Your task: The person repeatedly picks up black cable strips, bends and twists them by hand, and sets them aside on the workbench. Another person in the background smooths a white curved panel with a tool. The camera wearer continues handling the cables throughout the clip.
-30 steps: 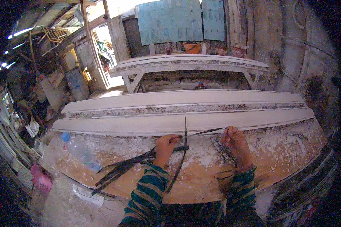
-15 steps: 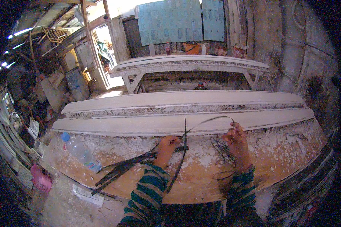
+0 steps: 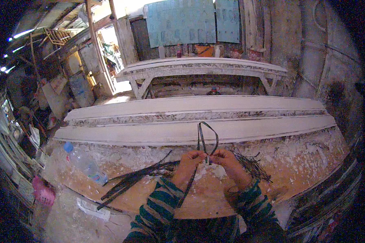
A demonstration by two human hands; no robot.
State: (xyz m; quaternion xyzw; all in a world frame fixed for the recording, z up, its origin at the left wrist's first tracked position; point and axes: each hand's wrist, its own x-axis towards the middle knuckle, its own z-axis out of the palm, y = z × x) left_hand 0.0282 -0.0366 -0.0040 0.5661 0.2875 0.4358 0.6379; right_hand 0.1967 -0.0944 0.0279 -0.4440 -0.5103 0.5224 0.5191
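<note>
- Between the fingers of the left hand (image 3: pixel 186 163) and right hand (image 3: pixel 228 163): a thin dark strip (image 3: pixel 217 139), bent into a loop
- Fingers of both hands pinched nearly closed on it, tips just beside each other
- Probably light, springy, not fragile; best gripped flat near the crossing
- Loop points away beyond the fingers; long tail slants nearside and leftward over the desk (image 3: pixel 213 198)

I log: strip (image 3: pixel 217 139) near centre, matt; bottle (image 3: pixel 85 165) at 8 o'clock, clear glossy plastic; tabletop (image 3: pixel 213 200) at 6, rough, white-crusted wood; far panel (image 3: pixel 198 104) at 12, smooth, chalky.
</note>
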